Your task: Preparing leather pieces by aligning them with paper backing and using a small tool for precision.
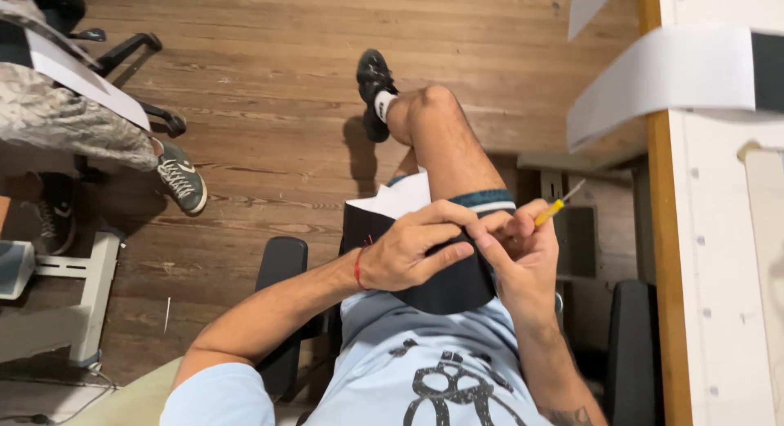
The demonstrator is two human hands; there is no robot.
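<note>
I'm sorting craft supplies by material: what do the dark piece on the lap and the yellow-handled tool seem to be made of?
The dark piece looks like black fabric, matte and soft: it drapes over the thigh, with a white layer showing at its far edge. The left hand pinches it. The yellow-handled tool in the right hand seems to have a glossy plastic handle and a thin pale tip, probably metal; too small to be sure.
</note>
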